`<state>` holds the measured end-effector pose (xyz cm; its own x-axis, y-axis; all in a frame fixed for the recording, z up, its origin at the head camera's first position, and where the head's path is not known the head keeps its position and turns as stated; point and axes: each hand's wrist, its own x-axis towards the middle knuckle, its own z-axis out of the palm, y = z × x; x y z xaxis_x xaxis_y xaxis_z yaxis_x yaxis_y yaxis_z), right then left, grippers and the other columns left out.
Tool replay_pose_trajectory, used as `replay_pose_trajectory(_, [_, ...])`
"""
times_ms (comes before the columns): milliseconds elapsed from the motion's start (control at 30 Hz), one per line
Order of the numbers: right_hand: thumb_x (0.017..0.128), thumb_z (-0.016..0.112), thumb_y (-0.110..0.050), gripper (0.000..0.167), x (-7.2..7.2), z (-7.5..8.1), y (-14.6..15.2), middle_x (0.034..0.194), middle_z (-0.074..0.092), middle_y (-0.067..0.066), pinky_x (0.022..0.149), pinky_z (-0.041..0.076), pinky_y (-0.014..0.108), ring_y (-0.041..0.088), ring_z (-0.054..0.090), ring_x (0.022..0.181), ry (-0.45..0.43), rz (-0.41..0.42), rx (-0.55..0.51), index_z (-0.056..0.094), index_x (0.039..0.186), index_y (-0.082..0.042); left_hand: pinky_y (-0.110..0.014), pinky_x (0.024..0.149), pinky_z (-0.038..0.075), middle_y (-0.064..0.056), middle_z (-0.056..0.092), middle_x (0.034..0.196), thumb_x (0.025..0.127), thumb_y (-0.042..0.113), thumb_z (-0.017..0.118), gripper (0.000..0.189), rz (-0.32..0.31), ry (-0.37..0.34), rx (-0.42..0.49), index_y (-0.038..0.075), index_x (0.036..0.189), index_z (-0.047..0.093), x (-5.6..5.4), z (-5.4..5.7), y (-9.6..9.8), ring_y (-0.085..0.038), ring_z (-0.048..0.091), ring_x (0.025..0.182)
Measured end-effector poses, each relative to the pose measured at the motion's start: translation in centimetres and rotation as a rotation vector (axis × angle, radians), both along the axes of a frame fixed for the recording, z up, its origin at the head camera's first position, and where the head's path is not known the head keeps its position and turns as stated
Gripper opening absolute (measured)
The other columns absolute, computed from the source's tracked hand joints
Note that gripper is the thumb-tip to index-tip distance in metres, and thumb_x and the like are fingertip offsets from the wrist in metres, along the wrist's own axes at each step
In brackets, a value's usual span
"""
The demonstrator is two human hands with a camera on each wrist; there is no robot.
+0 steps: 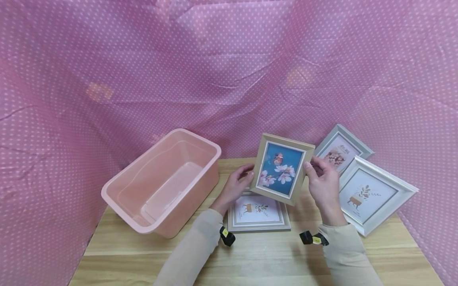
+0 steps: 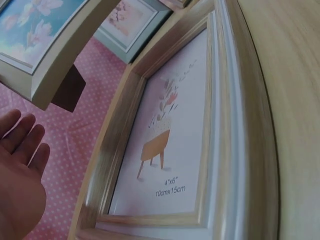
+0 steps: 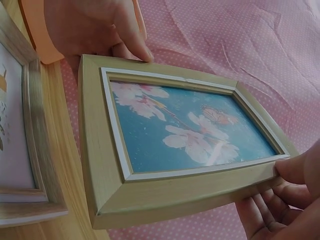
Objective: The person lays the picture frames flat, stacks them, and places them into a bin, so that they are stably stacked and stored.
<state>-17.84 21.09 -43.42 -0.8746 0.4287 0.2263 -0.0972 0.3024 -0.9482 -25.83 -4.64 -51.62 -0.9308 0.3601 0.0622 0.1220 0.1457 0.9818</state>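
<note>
My right hand (image 1: 323,190) grips the right side of a beige picture frame (image 1: 260,165), thumb on its front and fingers behind. A blue picture with pink blossoms and a butterfly fills this frame, which is raised and tilted above the table. At its left edge is my left hand (image 1: 234,186); in the left wrist view its fingers (image 2: 22,137) look loosely extended, with a gap to the frame's corner. Below lies a wood-toned frame (image 1: 258,228) with a plant-stand print, partly covered by the raised frame. A dark stand piece (image 2: 70,90) shows behind the raised frame.
A pink plastic bin (image 1: 195,198) stands at the left of the wooden table (image 1: 264,260). On the right, a white frame (image 1: 384,214) overlaps a grey-blue frame (image 1: 358,143). Pink dotted cloth (image 1: 229,79) surrounds the back and sides.
</note>
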Motion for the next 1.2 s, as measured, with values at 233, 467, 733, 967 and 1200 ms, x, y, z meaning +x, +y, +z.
replay_pose_trajectory(233, [0.11,0.062,-0.016,0.038,0.24,0.34,-0.16,0.129,0.073,0.025,0.086,0.058,0.006,-0.005,0.067,0.096,-0.01,0.023,-0.004,0.065,0.142,0.003,-0.053,0.132,0.036,-0.012,0.044,0.172,0.114,0.031,0.05,0.057,-0.077,0.012,0.047,0.011,0.166,0.04,-0.09,-0.15,-0.17,-0.036,0.045,0.157])
replay_pose_trajectory(467, [0.11,0.062,-0.015,0.038,0.37,0.46,-0.22,0.129,0.072,0.025,0.088,0.059,0.008,-0.002,0.068,0.099,-0.02,0.036,-0.037,0.065,0.143,0.003,-0.055,0.136,0.028,-0.014,0.034,0.177,0.115,0.031,0.044,0.062,-0.131,-0.005,0.051,0.008,0.17,0.03,0.04,0.06,-0.27,-0.036,0.033,0.163])
replay_pose_trajectory(733, [0.11,0.062,-0.015,0.04,0.48,0.48,-0.21,0.136,0.071,0.026,0.089,0.058,0.007,-0.006,0.067,0.101,-0.03,0.058,-0.072,0.063,0.145,0.003,-0.06,0.138,0.011,-0.013,0.024,0.18,0.114,0.034,0.038,0.064,-0.188,-0.05,0.039,0.009,0.172,0.024,0.25,-0.04,-0.44,-0.036,0.017,0.169])
replay_pose_trajectory(967, [0.11,0.063,-0.016,0.041,0.6,0.39,-0.27,0.139,0.071,0.024,0.09,0.058,0.006,-0.004,0.067,0.104,-0.051,0.062,-0.075,0.062,0.146,0.002,-0.059,0.138,0.016,-0.017,0.03,0.178,0.114,0.033,0.039,0.062,-0.185,-0.037,0.027,0.008,0.17,0.029,0.38,-0.27,-0.54,-0.037,0.023,0.167])
replay_pose_trajectory(1200, [0.11,0.062,-0.017,0.042,0.72,0.2,-0.18,0.14,0.07,0.024,0.091,0.057,0.006,-0.001,0.067,0.107,-0.054,0.06,-0.064,0.061,0.148,0.001,-0.055,0.136,0.028,-0.021,0.041,0.171,0.113,0.027,0.046,0.06,-0.17,-0.019,0.054,0.004,0.167,0.034,0.43,-0.58,-0.63,-0.039,0.038,0.16])
